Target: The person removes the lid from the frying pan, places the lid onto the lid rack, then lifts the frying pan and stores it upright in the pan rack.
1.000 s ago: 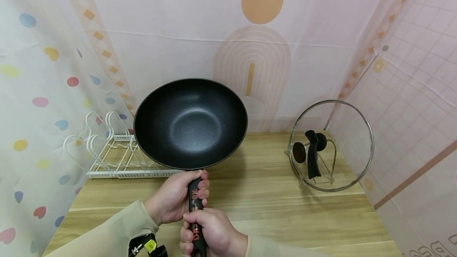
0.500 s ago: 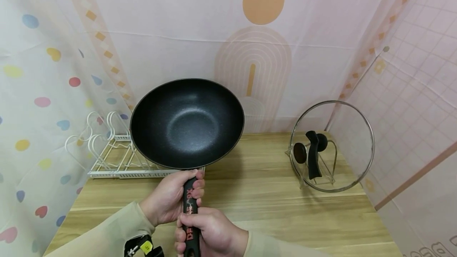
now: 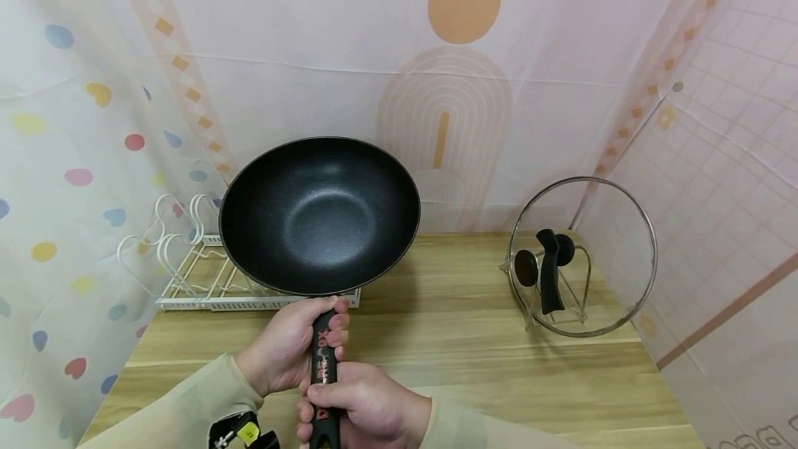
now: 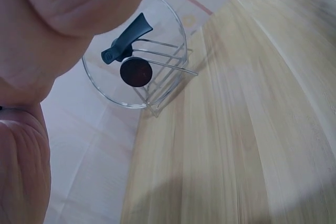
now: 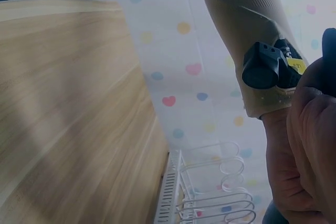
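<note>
A black wok (image 3: 321, 217) is held up over the table, its dark inside tilted toward me. My left hand (image 3: 283, 345) grips the long black handle (image 3: 323, 352) close to the pan, thumb along the top. Lower down, near the handle's end, my right hand (image 3: 374, 404) grips it too, its fingers curled round from the left side. Behind and below the wok stands a white wire dish rack (image 3: 218, 302), partly hidden by the pan. In the left wrist view the fingers of the left hand (image 4: 79, 9) fill the upper left corner.
A glass lid (image 3: 614, 317) with a metal rim and black handle stands upright in a small wire stand (image 3: 586, 276) at the right. The wooden table (image 3: 486, 359) meets patterned curtains (image 3: 299, 33) at the back and sides.
Both hands and the wok have shifted slightly left over the past second, further over the dish rack. The grip on the handle looks the same; the lid stays in its stand.
</note>
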A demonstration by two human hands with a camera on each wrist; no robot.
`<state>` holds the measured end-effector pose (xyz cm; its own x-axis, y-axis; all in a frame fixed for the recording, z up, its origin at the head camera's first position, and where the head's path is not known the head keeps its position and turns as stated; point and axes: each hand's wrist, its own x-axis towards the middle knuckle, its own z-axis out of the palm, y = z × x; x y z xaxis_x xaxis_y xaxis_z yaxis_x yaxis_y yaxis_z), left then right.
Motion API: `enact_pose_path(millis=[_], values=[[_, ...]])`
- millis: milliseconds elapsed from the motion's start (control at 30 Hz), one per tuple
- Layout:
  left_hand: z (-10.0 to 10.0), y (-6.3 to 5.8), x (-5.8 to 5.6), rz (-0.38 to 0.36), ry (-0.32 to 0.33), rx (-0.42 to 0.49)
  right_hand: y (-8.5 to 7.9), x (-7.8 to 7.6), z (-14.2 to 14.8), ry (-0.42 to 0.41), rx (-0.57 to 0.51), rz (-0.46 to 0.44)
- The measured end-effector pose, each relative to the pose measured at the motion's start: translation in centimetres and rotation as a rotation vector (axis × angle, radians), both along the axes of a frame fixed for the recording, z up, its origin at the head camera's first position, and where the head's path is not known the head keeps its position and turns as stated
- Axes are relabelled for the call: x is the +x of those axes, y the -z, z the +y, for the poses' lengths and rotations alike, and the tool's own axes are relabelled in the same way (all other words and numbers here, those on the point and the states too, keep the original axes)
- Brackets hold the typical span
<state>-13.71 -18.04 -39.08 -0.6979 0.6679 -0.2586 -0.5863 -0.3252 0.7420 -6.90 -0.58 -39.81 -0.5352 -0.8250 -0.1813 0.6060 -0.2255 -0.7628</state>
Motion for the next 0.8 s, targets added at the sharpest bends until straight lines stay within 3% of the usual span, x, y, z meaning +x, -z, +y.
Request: enact_pose_path(millis=[800], values=[[-1.4,-0.1,0.2,0.035,-0.047,-0.054,0.3,-0.3,-0.9,-0.024,0.053,0.042]])
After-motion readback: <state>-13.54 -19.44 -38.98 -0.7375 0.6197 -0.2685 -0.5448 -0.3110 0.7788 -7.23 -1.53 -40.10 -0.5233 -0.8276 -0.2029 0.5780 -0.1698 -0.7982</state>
